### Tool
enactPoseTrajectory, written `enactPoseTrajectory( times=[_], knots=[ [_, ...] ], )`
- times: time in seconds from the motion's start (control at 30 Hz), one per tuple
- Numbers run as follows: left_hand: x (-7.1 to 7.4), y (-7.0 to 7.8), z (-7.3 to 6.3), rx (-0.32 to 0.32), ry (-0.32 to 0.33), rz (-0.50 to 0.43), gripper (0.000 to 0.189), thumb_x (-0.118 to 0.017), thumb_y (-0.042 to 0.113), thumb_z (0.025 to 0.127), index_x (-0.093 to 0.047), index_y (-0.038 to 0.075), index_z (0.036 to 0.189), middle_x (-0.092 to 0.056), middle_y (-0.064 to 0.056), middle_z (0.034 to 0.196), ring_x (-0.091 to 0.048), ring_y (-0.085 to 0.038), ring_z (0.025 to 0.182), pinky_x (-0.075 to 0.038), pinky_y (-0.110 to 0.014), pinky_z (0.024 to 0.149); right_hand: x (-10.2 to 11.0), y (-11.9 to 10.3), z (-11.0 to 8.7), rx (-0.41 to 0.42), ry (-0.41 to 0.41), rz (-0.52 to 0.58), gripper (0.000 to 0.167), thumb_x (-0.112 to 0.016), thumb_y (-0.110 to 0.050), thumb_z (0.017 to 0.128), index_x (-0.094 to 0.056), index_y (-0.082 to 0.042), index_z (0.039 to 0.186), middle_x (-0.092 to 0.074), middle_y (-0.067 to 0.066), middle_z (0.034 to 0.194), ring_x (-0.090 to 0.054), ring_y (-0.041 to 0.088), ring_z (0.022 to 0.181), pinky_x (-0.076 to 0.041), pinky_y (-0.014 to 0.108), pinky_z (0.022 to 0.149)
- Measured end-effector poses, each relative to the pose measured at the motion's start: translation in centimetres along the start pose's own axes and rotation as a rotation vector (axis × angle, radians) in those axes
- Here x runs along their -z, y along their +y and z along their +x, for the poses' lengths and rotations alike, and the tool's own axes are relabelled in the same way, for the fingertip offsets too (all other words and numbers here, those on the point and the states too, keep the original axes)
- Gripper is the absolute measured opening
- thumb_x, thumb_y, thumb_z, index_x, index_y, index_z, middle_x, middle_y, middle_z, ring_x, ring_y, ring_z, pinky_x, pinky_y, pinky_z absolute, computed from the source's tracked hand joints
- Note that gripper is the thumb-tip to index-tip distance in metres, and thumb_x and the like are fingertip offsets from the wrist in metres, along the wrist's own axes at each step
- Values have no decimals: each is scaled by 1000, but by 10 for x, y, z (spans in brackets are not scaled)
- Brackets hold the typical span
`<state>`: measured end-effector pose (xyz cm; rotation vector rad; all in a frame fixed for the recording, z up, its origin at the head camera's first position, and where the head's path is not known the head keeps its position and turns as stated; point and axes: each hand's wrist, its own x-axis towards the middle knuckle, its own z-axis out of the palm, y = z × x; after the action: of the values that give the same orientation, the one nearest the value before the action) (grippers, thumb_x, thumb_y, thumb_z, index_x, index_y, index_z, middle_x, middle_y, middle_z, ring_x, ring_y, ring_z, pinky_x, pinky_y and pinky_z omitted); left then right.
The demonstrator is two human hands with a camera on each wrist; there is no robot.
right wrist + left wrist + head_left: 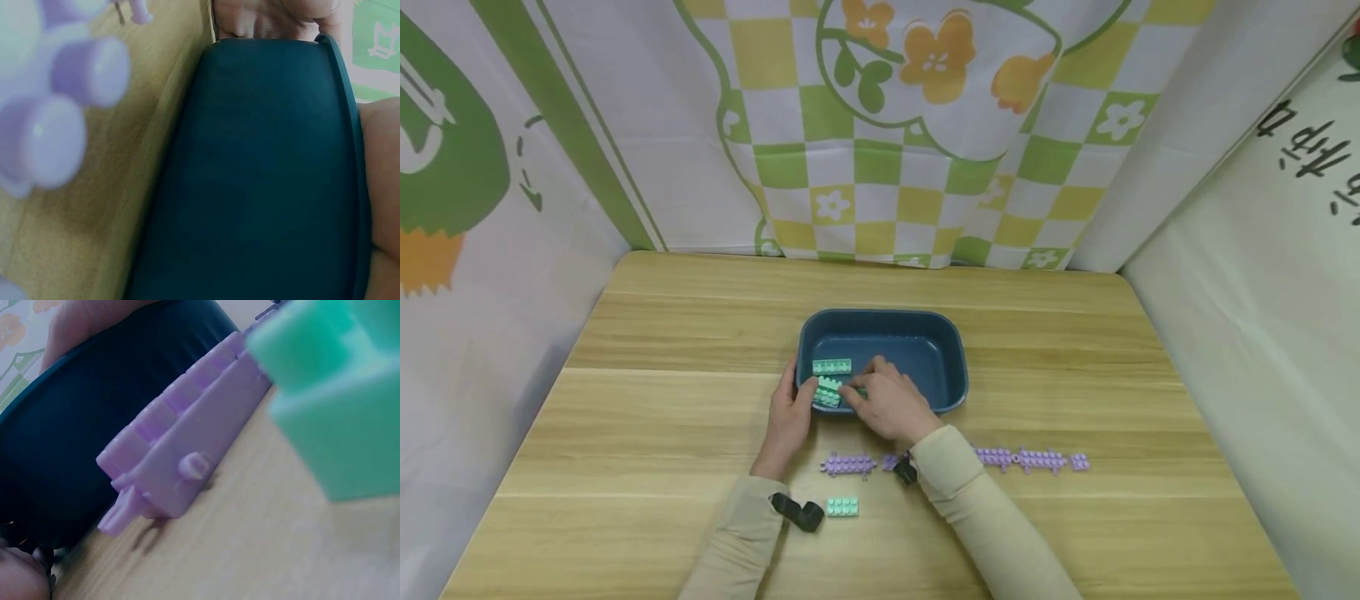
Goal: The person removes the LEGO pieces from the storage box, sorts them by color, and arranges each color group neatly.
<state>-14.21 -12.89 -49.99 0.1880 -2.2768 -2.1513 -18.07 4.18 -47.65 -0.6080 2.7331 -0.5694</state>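
A dark blue plastic bin [951,358] stands on the table. My left hand [790,421] grips its left wall, with the thumb over the rim and fingers outside. Inside, at the left, lie mint-green building bricks: one brick [832,367] near the back and several bunched by the front left corner, such as this brick [827,398]. My right hand [891,404] reaches over the front rim, its fingertips down among the bricks. A bit of green shows beneath that hand; whether it pinches a brick is hidden. In the right wrist view the bin's wall [250,162] covers the fingertips.
In front of the bin runs a row of purple bricks with side pegs, including a left brick [848,464] and a right brick [1041,460]; the right wrist covers part of it. A small purple brick [1079,462] ends the row. One mint-green brick [842,507] lies nearer, beside the left wrist.
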Motion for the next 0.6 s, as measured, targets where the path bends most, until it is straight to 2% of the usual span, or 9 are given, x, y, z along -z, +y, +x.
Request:
enactPoseTrajectory(
  times=[0.13,0.3,0.6],
  knots=[
    [0,0,0,8,6,7,55,-44,13,102,-24,4,153,-28,-16,156,-27,-30,143,-25,-41,117,1,0,0,-4,-23,4,51,-42,-48,101,-68,-11,123,-54,9,124,-55,26,111,-48,49,93],
    [1,0,0,0,0,10,56,-44,15,103,-23,3,153,-27,-15,157,-26,-29,143,-24,-41,117,1,-1,0,-1,-32,2,54,-41,-48,101,-68,-7,122,-53,9,124,-54,26,112,-46,50,96],
    [1,-1,-1,-5,-2,5,55,-44,15,103,-24,2,153,-27,-17,156,-26,-30,143,-24,-42,117,0,-1,-1,-10,-24,18,55,-42,-48,101,-70,-5,117,-51,8,126,-47,27,119,-32,60,106]
  ],
)
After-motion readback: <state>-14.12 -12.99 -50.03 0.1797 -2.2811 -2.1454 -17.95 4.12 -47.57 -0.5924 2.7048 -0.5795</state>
